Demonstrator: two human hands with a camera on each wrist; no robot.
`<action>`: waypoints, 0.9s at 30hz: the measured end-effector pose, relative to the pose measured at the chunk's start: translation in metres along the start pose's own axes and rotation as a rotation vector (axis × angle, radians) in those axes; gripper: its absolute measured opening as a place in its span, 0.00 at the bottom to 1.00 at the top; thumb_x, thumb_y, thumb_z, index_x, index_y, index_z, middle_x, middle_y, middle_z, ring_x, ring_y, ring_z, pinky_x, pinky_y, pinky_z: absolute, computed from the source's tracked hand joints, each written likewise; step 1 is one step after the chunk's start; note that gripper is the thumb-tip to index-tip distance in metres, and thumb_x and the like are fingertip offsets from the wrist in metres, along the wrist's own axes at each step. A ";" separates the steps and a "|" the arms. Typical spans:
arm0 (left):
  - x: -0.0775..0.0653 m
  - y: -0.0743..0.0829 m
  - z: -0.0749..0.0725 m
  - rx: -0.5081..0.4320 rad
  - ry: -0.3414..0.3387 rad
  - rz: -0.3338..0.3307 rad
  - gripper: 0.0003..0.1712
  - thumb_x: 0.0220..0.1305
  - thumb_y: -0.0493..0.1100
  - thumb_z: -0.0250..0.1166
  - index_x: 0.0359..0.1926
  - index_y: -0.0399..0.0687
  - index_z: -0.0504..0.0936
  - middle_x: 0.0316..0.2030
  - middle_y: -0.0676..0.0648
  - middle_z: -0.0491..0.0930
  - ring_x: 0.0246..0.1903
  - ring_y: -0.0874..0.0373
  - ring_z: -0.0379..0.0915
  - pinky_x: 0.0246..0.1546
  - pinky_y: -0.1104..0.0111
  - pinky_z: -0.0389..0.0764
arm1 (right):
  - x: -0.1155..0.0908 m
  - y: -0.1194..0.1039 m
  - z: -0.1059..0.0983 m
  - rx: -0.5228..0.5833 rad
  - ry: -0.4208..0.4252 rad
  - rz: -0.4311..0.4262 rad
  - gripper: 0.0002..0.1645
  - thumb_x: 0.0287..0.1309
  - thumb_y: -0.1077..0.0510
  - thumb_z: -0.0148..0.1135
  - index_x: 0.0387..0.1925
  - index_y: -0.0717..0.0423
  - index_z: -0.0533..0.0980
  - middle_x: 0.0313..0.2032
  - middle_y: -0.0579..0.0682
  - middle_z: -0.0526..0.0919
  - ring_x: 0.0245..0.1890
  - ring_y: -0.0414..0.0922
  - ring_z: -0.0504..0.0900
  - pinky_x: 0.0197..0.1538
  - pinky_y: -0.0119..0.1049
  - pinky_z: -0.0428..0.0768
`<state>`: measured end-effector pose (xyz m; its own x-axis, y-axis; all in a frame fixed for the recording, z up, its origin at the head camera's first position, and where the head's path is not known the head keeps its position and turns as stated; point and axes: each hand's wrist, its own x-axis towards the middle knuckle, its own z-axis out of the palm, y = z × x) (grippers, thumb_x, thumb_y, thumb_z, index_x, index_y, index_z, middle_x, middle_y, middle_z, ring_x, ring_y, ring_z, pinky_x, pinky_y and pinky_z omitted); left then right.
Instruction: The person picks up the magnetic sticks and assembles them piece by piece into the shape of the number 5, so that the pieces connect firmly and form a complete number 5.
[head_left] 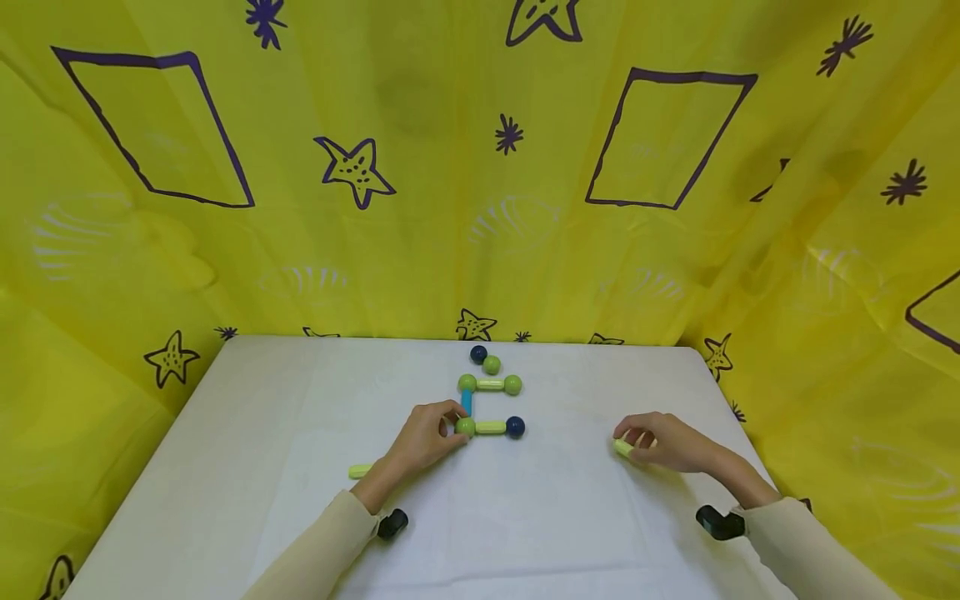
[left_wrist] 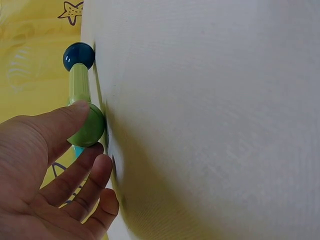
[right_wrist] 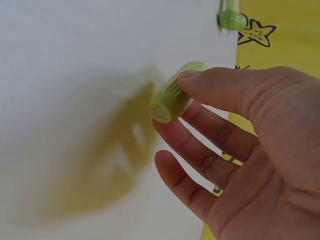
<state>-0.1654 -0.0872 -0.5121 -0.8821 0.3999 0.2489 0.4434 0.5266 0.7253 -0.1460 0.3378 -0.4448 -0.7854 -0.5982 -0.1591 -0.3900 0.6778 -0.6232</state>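
Observation:
My left hand (head_left: pixel 426 440) pinches a green ball (left_wrist: pixel 90 127) between thumb and fingers. That ball is the near left corner of a flat figure of balls and rods. A pale green rod (head_left: pixel 491 427) runs from it to a dark blue ball (head_left: pixel 515 427). A blue rod (head_left: pixel 467 402) links it to the far green ball (head_left: pixel 467 383), from which another pale green rod (head_left: pixel 491 384) leads to a green end ball (head_left: pixel 513 384). Off to the right, my right hand (head_left: pixel 667 442) pinches a short ribbed pale green rod (right_wrist: pixel 175 95), a grey spot showing on its end.
Behind the figure lie a loose dark blue ball (head_left: pixel 478 354) and a green ball (head_left: pixel 491 364). A pale green rod (head_left: pixel 360 471) lies by the left wrist, partly hidden. The white table (head_left: pixel 555 517) meets a yellow curtain (head_left: pixel 420 250) at the back and sides.

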 end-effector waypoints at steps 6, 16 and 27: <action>0.000 0.000 0.001 0.006 0.003 0.002 0.15 0.56 0.36 0.78 0.44 0.42 0.85 0.33 0.47 0.86 0.25 0.64 0.69 0.28 0.72 0.72 | 0.002 -0.003 -0.005 0.028 0.057 -0.001 0.15 0.65 0.63 0.68 0.52 0.56 0.78 0.43 0.52 0.87 0.39 0.44 0.84 0.41 0.37 0.82; 0.000 0.001 0.000 -0.006 0.008 0.011 0.14 0.57 0.35 0.77 0.44 0.42 0.85 0.33 0.47 0.85 0.24 0.63 0.70 0.28 0.72 0.72 | 0.010 -0.004 0.000 0.138 0.111 -0.043 0.13 0.66 0.63 0.67 0.52 0.59 0.80 0.45 0.56 0.87 0.42 0.43 0.87 0.40 0.35 0.83; 0.000 0.002 0.001 -0.005 0.008 -0.004 0.14 0.57 0.35 0.77 0.44 0.41 0.85 0.34 0.47 0.86 0.24 0.63 0.70 0.28 0.72 0.72 | 0.019 -0.010 0.013 0.297 0.115 0.005 0.17 0.67 0.63 0.67 0.55 0.62 0.79 0.47 0.60 0.87 0.43 0.48 0.88 0.43 0.34 0.83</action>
<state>-0.1644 -0.0856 -0.5109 -0.8852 0.3915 0.2511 0.4389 0.5243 0.7298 -0.1502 0.3139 -0.4517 -0.8428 -0.5314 -0.0853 -0.2420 0.5158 -0.8219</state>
